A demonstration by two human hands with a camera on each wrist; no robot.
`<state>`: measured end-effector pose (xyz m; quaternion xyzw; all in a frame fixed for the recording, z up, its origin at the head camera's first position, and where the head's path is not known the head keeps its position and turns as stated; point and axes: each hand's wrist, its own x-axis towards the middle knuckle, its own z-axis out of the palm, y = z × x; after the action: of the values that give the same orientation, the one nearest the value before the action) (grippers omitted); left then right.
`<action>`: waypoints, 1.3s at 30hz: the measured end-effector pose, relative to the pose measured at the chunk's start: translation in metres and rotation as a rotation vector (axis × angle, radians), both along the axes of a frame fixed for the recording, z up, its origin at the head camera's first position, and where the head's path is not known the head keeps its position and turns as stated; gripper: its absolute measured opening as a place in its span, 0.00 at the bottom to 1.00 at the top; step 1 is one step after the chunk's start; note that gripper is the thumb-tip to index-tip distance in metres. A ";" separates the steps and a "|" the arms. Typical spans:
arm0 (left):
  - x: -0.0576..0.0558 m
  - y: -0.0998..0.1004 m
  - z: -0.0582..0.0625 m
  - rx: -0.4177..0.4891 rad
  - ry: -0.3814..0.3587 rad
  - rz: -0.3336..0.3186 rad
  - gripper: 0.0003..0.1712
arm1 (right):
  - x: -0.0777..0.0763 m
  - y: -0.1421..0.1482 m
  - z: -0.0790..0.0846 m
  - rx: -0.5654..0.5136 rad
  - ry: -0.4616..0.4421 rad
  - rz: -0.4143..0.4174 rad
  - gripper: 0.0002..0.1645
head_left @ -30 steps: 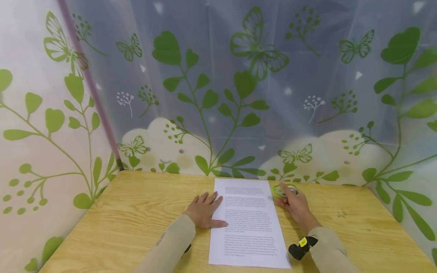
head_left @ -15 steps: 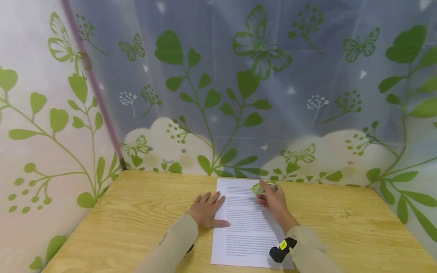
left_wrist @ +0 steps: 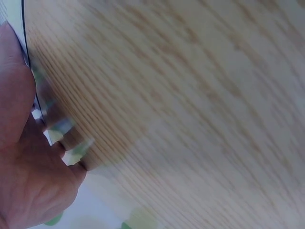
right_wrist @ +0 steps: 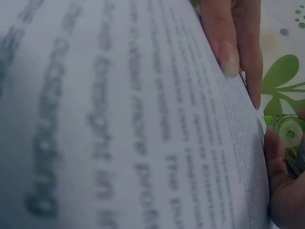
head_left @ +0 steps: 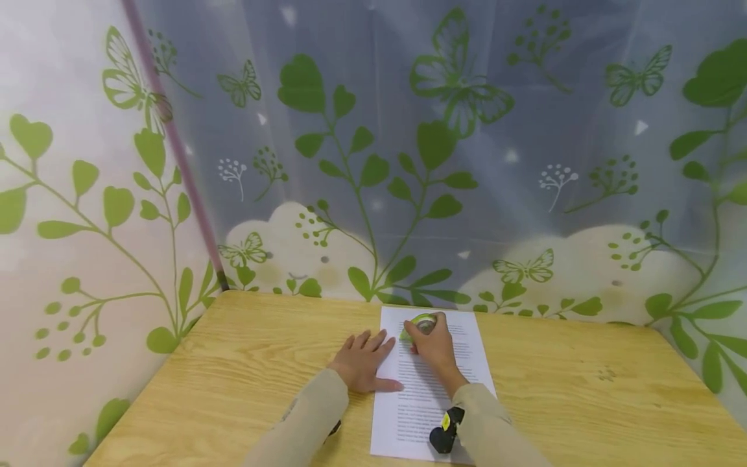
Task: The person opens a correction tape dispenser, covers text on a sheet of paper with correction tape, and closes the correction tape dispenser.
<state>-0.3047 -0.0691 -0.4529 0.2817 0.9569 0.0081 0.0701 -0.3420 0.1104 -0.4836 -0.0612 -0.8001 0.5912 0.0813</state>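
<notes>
A sheet of printed paper [head_left: 388,425] lies on the wooden table, its text also large in the right wrist view. My left hand [head_left: 363,363] rests flat with fingers spread over the sheet's left edge. In the left wrist view that hand [left_wrist: 35,176] shows at the left side. My right hand [head_left: 436,347] grips a green, clear-cased correction tape [head_left: 425,323] over the upper part of the page. Its round spool shows beside the thumb in the right wrist view, where the correction tape [right_wrist: 289,131] is partly covered by the hand. Whether its tip touches the paper I cannot tell.
The wooden table [head_left: 257,363] spreads out on both sides of the sheet. Behind it hangs a blue-grey curtain [head_left: 373,162] with green leaves and butterflies. A black wrist camera [head_left: 446,431] sits on the right sleeve, above the sheet's lower part.
The right hand has carried the correction tape leftward, from beside the sheet's right edge to over its upper left text. The left hand stays on the left edge. The head view has shifted slightly.
</notes>
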 end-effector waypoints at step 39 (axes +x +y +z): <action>-0.004 0.002 -0.005 -0.014 0.003 0.010 0.52 | -0.001 -0.003 0.001 0.160 0.065 0.060 0.35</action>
<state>-0.3085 -0.0666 -0.4583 0.2763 0.9585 0.0015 0.0706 -0.3432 0.1074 -0.4828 -0.0115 -0.8432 0.5292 0.0941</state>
